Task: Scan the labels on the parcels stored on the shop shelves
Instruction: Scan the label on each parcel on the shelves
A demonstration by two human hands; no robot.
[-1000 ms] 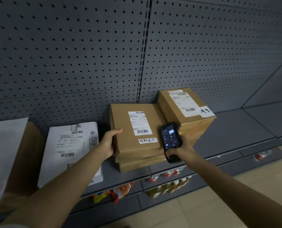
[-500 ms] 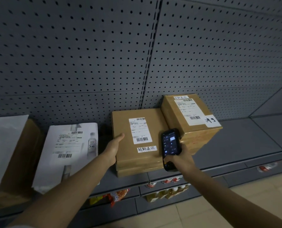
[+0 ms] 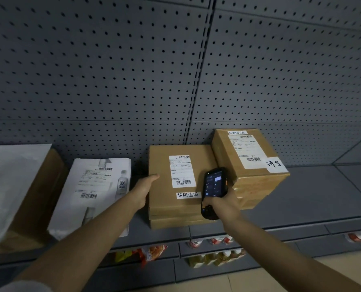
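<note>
Two cardboard parcels (image 3: 175,182) touching, right shelf (image 3: 314,197) bare

"超期退回" strip (image 3: 187,194) on box (image 3: 160,199)

One head-worn wide-angle view looks forward and slightly down at a grey shelf (image 3: 314,199) and its pegboard (image 3: 112,70) back, close enough that both forearms reach in from the bottom edge. Lower shelves and floor show below.
</note>
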